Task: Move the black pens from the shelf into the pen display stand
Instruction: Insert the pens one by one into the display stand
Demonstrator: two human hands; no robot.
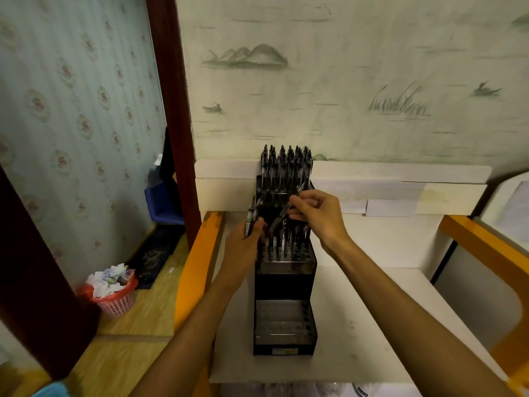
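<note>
A black tiered pen display stand (284,285) stands on the white shelf (372,296). Its top tier is packed with upright black pens (286,164), the middle tier holds several pens (289,242), and the lowest tier (283,319) shows bare holes. My left hand (246,239) sits at the stand's left side, closed around a small bundle of black pens (252,216). My right hand (317,216) pinches a single black pen (284,210), tilted, over the middle tier.
An orange wooden rail (197,267) borders the shelf on the left, another (486,247) on the right. A white backboard (400,190) runs along the wall. A pink bin (114,293) full of paper stands on the floor at left, beside a dark door frame (174,110).
</note>
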